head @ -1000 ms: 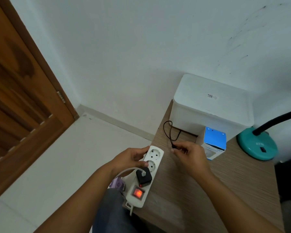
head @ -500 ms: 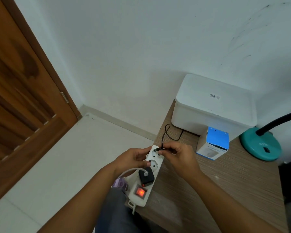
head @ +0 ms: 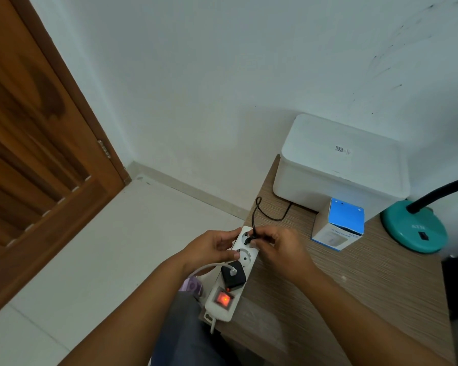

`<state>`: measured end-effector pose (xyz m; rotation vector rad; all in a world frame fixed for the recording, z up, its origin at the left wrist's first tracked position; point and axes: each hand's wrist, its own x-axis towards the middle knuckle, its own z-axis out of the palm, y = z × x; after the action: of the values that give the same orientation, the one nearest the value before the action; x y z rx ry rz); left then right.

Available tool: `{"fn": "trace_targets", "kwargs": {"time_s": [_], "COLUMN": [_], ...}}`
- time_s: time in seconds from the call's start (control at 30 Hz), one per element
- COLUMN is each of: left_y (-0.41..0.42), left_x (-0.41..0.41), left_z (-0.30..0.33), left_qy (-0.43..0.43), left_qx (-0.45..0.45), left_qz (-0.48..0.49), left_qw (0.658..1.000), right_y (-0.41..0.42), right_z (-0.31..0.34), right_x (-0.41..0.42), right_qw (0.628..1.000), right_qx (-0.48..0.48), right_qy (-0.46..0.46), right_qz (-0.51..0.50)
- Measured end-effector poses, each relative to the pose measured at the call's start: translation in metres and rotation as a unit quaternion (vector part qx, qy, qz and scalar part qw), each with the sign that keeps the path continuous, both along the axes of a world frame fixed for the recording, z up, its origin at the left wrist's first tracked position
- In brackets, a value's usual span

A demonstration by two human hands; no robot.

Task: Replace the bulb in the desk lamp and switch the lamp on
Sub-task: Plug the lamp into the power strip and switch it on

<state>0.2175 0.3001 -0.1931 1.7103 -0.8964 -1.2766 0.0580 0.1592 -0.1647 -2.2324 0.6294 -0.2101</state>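
Right hand [head: 280,249] fingers pinched on black plug [head: 250,238] at top socket of white power strip [head: 236,270], left hand [head: 212,247] fingers curled round strip's edge, red switch [head: 224,299] lit, teal lamp base [head: 414,229] well apart on table [head: 354,286].

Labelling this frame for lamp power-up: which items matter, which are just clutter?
In use: power strip held by left hand; black plug pinched by right hand; teal lamp base.
Lying about: white box; blue carton; black charger.

Wooden desk [head: 354,281] — lamp base [head: 413,228], boxes, power strip [head: 233,276]
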Motion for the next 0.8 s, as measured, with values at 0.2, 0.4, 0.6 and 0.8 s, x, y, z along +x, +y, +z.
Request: {"fn": "trace_targets", "kwargs": {"time_s": [0.2,0.4,0.6,0.8], "left_y": [0.0008,0.0006,0.0003,0.0016], "left_x": [-0.0011,-0.0016,-0.0020,-0.0030], "left_z": [0.0010,0.0034,0.0024,0.0016], "left_qy": [0.010,0.012,0.002,0.007], "left_qx": [-0.001,0.003,0.009,0.007], "left_qz": [0.006,0.012,0.009,0.013], "left_qw": [1.000,1.000,1.000,1.000], "right_y": [-0.0012,-0.0009,0.0002,-0.0016], "right_z": [-0.0011,-0.0021,-0.0006,-0.0049], "right_x": [0.0026,0.0056,0.0066,0.0036], "right_qw": [1.000,0.999,0.998,0.995], "right_qx": [0.008,-0.011,-0.047,-0.094], "right_qy": [0.009,0.028,0.041,0.028], "right_qz": [0.011,0.023,0.016,0.024]}}
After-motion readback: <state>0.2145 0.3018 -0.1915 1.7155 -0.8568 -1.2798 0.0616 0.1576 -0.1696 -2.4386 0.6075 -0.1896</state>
